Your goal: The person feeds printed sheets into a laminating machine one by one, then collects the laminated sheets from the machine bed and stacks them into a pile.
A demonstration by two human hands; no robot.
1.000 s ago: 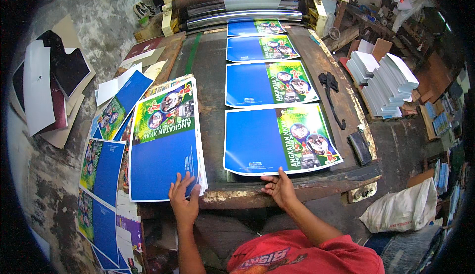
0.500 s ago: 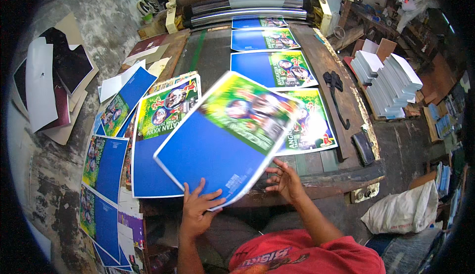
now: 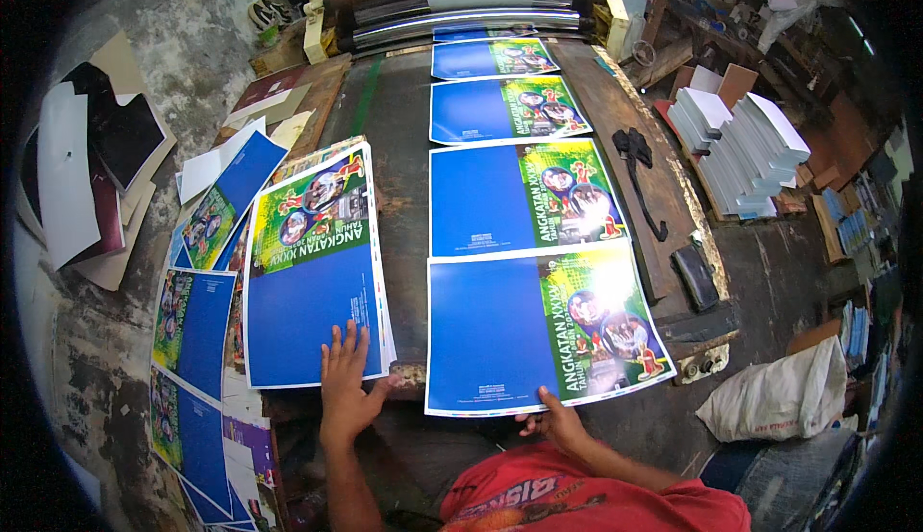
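My left hand (image 3: 346,388) lies with fingers spread on the near right corner of a stack of printed sheets (image 3: 296,325), blue at the near half and green with round photos at the far half. At the near end of the machine's belt, my right hand (image 3: 558,423) pinches the bottom edge of a printed sheet (image 3: 486,330), thumb on top and fingers underneath. That sheet lies almost flat, blue on its left and green with photos on its right. A matching sheet (image 3: 476,200) lies right beyond it, with several more in a row toward the rollers (image 3: 461,27).
Left of the stack are loose printed sheets (image 3: 197,321) and offcuts. A black strap (image 3: 642,172) and a dark pouch (image 3: 694,277) lie along the belt's right edge. White paper piles (image 3: 750,157) and a white sack (image 3: 779,397) stand at right. Cardboard and dark sheets (image 3: 125,128) lean far left.
The sheet that was tilted in the air between my hands now lies squarely on the stack. My left hand has moved left onto it, and my right hand has taken hold of the nearest belt sheet.
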